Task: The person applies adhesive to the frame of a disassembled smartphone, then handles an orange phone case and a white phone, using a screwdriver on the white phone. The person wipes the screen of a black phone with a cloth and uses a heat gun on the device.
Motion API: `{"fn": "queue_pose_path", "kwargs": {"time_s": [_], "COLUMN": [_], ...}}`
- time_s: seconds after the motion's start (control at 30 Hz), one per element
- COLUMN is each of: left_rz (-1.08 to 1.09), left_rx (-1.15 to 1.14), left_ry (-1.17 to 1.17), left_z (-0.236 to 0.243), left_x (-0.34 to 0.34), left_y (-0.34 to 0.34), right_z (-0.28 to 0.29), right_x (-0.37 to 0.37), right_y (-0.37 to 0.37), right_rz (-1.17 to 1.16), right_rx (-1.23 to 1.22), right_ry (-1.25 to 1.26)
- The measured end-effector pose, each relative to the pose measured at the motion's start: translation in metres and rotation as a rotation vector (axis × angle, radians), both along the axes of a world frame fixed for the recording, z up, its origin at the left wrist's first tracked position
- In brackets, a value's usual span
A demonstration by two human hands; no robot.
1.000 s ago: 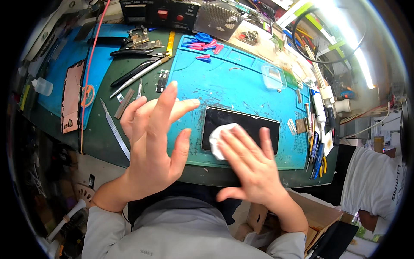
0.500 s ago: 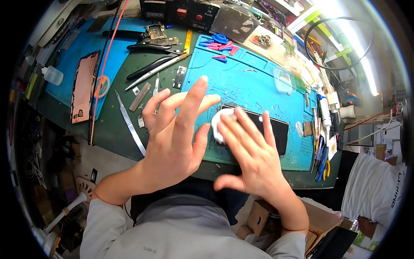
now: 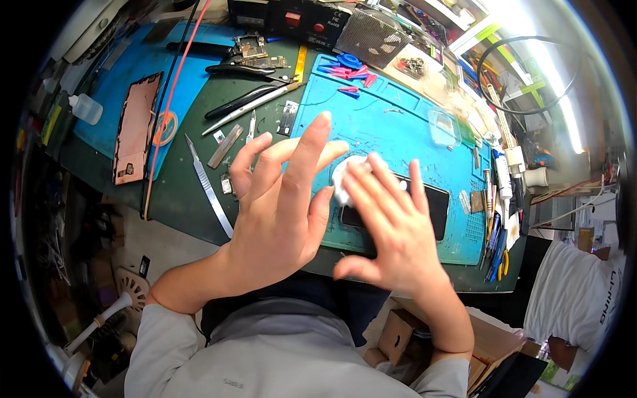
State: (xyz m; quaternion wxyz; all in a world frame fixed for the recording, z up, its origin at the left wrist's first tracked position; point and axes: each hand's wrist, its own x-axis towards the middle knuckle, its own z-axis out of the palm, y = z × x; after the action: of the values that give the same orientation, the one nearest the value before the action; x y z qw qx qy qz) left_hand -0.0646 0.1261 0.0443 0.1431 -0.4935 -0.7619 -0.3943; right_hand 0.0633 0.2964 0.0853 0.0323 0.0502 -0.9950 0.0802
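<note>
My left hand is raised over the near left part of the turquoise mat, fingers bent and apart, holding nothing. My right hand lies open, fingers stretched out over a white cloth and pressing it at the far left part of a black phone. Its thumb sticks out sideways. Much of the phone is hidden beneath this hand and cloth. Left of my hands, metal tweezers lie on the dark green bench surface, near small metal parts.
A pink phone panel and dropper bottle are at left. Behind are pliers, black devices and pink-blue caps. A clear box sits on the mat; pens line the right. A person in white is at right.
The whole view has shifted, the bench moving rightward in the picture. My right hand and the cloth have slid toward the phone's far edge. My left hand stays open in the air.
</note>
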Motion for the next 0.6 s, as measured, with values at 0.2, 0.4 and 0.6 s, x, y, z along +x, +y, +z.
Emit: {"fn": "queue_pose_path", "kwargs": {"time_s": [0.2, 0.4, 0.6], "left_rz": [0.011, 0.015, 0.014], "left_rx": [0.050, 0.041, 0.044], "left_ry": [-0.037, -0.023, -0.028], "left_z": [0.004, -0.002, -0.002], "left_x": [0.003, -0.001, 0.001], "left_y": [0.000, -0.003, 0.001], "right_z": [0.004, -0.004, -0.010], "right_x": [0.008, 0.057, 0.055], "right_y": [0.003, 0.001, -0.009], "right_rz": [-0.035, -0.041, -0.125], "right_rx": [-0.001, 0.014, 0.039], "right_ry": [-0.010, -0.038, 0.039]}}
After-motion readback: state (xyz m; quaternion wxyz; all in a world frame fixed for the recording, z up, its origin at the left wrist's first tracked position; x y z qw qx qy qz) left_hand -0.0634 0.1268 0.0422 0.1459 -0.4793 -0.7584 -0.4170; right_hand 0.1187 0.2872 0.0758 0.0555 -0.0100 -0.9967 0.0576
